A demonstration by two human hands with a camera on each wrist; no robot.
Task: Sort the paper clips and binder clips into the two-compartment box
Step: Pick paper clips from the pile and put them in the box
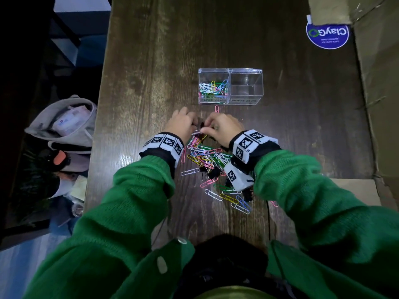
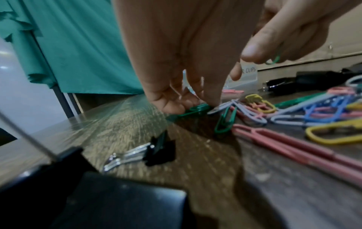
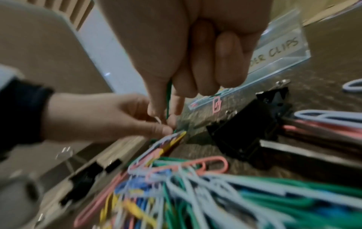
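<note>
The clear two-compartment box (image 1: 246, 71) stands beyond my hands; its left half holds several coloured paper clips (image 1: 213, 88), and its right half, labelled for binder clips (image 3: 282, 49), shows nothing inside. A pile of paper clips (image 1: 207, 156) mixed with black binder clips (image 1: 212, 173) lies between my wrists. My left hand (image 2: 192, 106) pinches a green paper clip (image 2: 197, 108) against the table at the pile's far edge. Close beside it, my right hand (image 3: 168, 117) has curled fingers and holds another green paper clip (image 3: 168, 99).
One pink paper clip (image 1: 216, 108) lies just in front of the box. A small binder clip (image 2: 156, 150) sits near my left wrist, larger ones (image 3: 248, 124) near my right hand. Cardboard (image 1: 377, 83) lines the table's right side; bags (image 1: 64, 124) are on the floor to the left.
</note>
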